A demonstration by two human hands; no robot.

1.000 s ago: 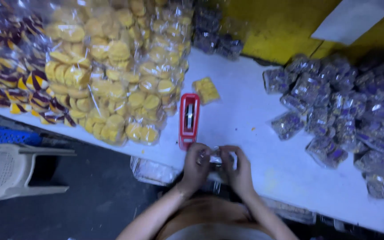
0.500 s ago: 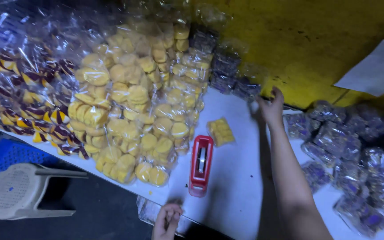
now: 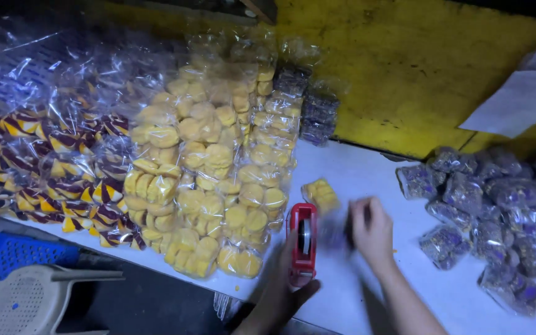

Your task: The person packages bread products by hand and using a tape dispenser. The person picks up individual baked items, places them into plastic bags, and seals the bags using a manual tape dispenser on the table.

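Starting at the near edge, both forearms are cut off by the bottom of the picture, and only the back of the left hand (image 3: 280, 282) is seen, so its grip is partly hidden. It is laid against the left side of the red tape dispenser (image 3: 303, 243), thumb under the near end, apparently grasping the body. The dispenser lies flat on the white bench (image 3: 367, 174), long axis pointing away, with a dark roll visible in its open middle.

Just to the right, the right hand (image 3: 372, 231) is smeared by motion. A blurred, dark, clear-wrapped packet (image 3: 333, 231) is held at its fingertips, between the hand and the dispenser; whether it is pinched firmly or merely touched cannot be told, nor can its contents be made out.

At the lower left, below the bench edge, a beige plastic stool (image 3: 29, 301) and a blue crate (image 3: 7, 257) are partly cropped.

Beyond the dispenser, a small yellow packet (image 3: 321, 193) lies alone on the bench. To the left, bags of round yellow biscuits (image 3: 209, 180) are heaped, with bags of yellow-and-purple striped pieces (image 3: 44, 177) farther left, dimmed by glare on the wrapping. At the right, a pile of purple-filled packets (image 3: 497, 211) runs off the frame.

Farthest away, dark packets (image 3: 314, 111) stand against a yellow wall (image 3: 417, 62), and a white sheet (image 3: 522, 93) is clipped by the right edge.
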